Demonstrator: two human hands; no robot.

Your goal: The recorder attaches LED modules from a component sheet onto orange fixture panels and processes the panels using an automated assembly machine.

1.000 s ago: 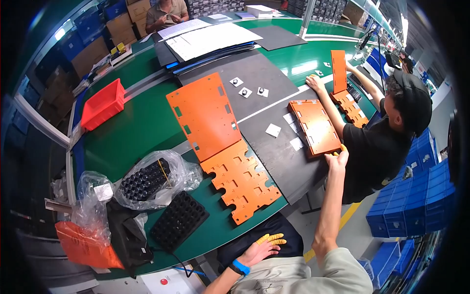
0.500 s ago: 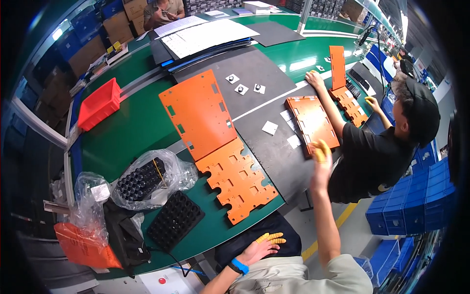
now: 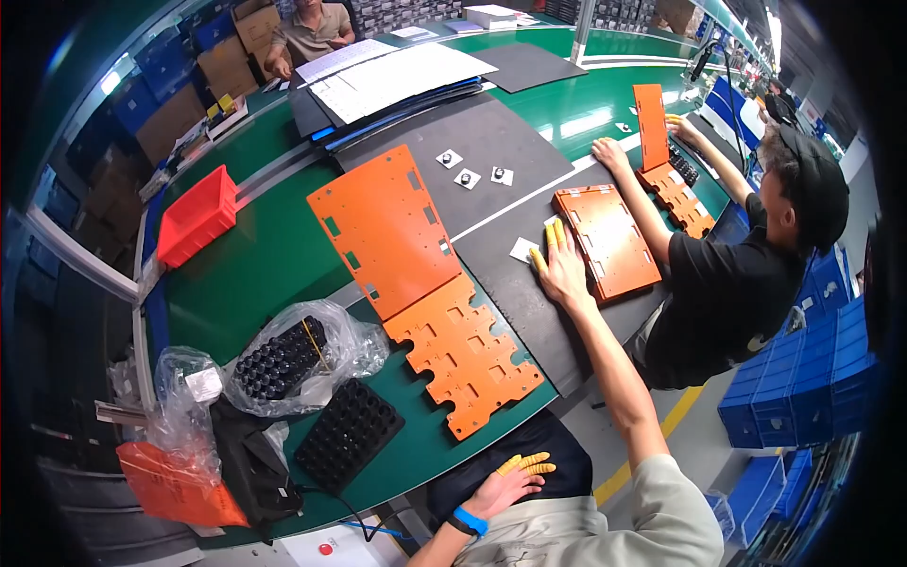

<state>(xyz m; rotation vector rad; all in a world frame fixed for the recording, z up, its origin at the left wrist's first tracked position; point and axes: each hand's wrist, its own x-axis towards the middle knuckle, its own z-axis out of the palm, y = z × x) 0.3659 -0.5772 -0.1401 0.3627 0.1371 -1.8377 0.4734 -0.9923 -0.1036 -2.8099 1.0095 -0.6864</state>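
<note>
My right hand [image 3: 565, 272], with yellow finger covers, stretches over the dark mat, fingers extended and apart. It lies beside a closed orange panel unit [image 3: 609, 241]. Left of its fingertips shows a white square piece [image 3: 521, 249]; the hand hides what lies under it. My left hand [image 3: 510, 486], also in yellow finger covers, rests on my lap with fingers spread and holds nothing. In front of me an orange hinged panel [image 3: 463, 350] lies unfolded, its plain half [image 3: 387, 231] farther away. Three white squares with black round parts [image 3: 466, 178] sit on the mat beyond.
Black moulded trays [image 3: 350, 433] and a clear bag of black parts [image 3: 283, 357] lie left. A red bin [image 3: 196, 215] stands farther back. A co-worker in a black shirt [image 3: 723, 288] works at right. Stacked sheets [image 3: 402, 80] lie at the far side, where another person [image 3: 312, 38] sits.
My right hand has moved left and away from me, from the orange unit's near edge to the white squares. My left hand stays put. The co-worker's far arm has reached farther forward.
</note>
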